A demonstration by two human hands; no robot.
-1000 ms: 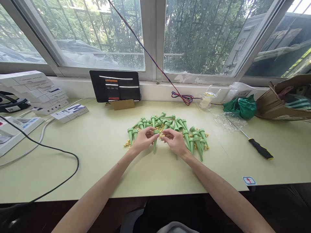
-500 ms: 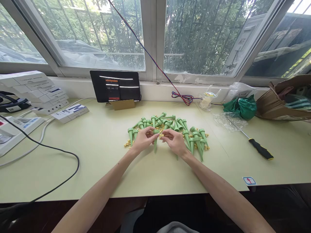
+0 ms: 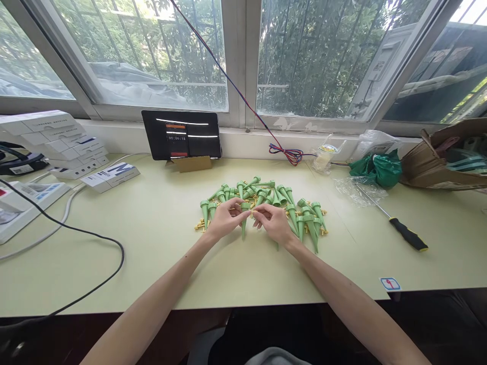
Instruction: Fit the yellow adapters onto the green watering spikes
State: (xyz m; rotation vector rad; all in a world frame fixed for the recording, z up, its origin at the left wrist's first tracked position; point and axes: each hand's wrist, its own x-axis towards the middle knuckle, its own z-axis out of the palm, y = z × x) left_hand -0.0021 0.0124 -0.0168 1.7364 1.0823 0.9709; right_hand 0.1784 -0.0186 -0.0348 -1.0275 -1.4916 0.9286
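Between the thumb and fingers of my left hand (image 3: 225, 219) is a green plastic plant watering spike (image 3: 244, 231), cap up and pointed end down. My right hand (image 3: 274, 223) pinches a small yellow valve (image 3: 251, 214) close beside the spike's cap; whether the two touch I cannot tell. Around and behind both hands lies a heap of similar green spikes (image 3: 312, 230), some upright against each other and some on their sides. Small yellow valves (image 3: 200, 223) are scattered among them.
A tablet (image 3: 182, 136) showing a timer leans at the window. White boxes (image 3: 57, 144) and a power strip (image 3: 30, 203) are at left. On the right lie a screwdriver (image 3: 409, 234), a green bag (image 3: 376, 167) and a cardboard box (image 3: 429, 159). A black cable (image 3: 117, 248) crosses the left side.
My right hand has shifted slightly left, bringing the yellow valve nearer the spike's cap. My left hand keeps its hold on the spike.
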